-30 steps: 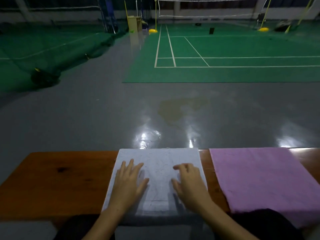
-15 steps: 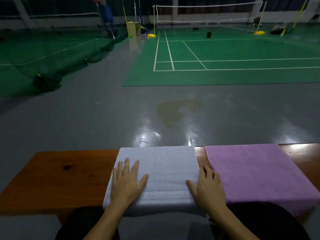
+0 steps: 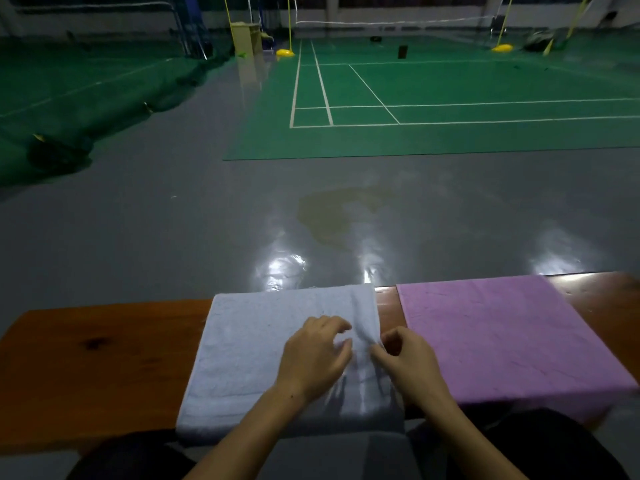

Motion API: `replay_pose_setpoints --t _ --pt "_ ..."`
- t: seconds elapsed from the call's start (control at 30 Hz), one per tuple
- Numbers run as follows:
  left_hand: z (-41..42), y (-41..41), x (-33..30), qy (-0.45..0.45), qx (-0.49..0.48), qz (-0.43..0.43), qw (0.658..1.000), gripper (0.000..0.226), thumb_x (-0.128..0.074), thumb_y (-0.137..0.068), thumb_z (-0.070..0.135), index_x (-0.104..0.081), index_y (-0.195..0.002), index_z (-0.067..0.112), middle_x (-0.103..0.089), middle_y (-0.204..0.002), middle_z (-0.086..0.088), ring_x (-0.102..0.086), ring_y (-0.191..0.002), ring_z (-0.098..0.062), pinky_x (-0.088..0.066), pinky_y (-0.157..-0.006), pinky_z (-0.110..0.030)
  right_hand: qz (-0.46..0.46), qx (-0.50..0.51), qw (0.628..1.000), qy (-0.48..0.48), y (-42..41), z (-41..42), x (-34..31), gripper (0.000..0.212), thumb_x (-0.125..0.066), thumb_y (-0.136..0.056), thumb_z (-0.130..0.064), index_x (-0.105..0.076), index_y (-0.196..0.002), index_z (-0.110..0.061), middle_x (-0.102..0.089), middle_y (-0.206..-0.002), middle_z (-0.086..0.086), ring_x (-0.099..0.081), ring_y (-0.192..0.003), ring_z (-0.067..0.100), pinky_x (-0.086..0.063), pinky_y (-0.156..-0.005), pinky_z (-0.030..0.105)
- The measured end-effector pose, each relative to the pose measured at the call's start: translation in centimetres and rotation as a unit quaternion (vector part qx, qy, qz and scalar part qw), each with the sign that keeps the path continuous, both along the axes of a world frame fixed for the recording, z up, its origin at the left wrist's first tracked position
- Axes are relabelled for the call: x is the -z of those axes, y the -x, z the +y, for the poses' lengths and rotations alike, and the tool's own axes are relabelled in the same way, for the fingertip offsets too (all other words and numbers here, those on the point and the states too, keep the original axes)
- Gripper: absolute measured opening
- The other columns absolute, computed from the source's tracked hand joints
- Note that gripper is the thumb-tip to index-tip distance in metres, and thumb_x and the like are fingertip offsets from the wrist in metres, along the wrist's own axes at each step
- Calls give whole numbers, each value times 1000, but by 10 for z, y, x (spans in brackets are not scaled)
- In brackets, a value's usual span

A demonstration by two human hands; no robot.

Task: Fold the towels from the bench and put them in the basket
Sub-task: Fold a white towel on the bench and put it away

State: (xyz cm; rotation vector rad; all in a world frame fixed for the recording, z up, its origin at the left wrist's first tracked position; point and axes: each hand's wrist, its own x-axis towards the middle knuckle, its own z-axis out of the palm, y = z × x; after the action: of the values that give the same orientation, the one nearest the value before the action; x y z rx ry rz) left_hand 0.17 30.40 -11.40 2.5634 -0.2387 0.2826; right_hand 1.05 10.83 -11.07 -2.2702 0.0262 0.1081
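A white towel (image 3: pixel 256 355) lies folded flat on the wooden bench (image 3: pixel 90 362) in front of me. My right hand (image 3: pixel 407 365) pinches the towel's right edge and lifts it into a small ridge. My left hand (image 3: pixel 313 355) rests on the towel just left of that ridge, fingers curled toward the raised cloth. A purple towel (image 3: pixel 502 334) lies spread flat on the bench to the right, apart from the white one. No basket is in view.
Beyond the bench stretches a shiny grey floor (image 3: pixel 173 220) with a dull stain (image 3: pixel 332 213). A green badminton court (image 3: pixel 433 109) with nets and yellow post bases lies farther off. My dark-clothed knees sit under the bench's near edge.
Both hands lay flat on the white towel earlier. The left hand has slid right, and the right hand has come to the right edge and pinched it up.
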Motion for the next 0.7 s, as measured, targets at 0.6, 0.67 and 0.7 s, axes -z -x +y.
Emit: replay_pose_setpoints --t 0.6,0.67,0.7 --pt "44 -15 -36 88 186 227 952 30 -50 -106 28 -62 -127 45 -68 -110 20 -66 -89 -2 -61 -86 -31 -90 -158 970 -164 21 30 -24 17 -77 -94 -18 -65 -104 -25 -73 -96 -12 -74 -91 16 -64 -76 33" --pt "49 -15 -37 77 188 242 949 19 -52 -105 36 -67 -114 41 -68 -101 21 -68 -87 -3 -63 -85 -35 -89 -169 965 -180 22 29 -26 14 -78 -93 -18 -67 -100 -22 -74 -95 -7 -74 -89 21 -64 -73 37" --pt "51 -16 -39 77 185 240 950 16 -54 -103 39 -69 -109 39 -69 -98 19 -69 -88 -5 -63 -85 -36 -82 -172 963 -189 22 28 -29 13 -78 -93 -18 -67 -100 -21 -74 -95 -4 -74 -90 22 -64 -73 37"
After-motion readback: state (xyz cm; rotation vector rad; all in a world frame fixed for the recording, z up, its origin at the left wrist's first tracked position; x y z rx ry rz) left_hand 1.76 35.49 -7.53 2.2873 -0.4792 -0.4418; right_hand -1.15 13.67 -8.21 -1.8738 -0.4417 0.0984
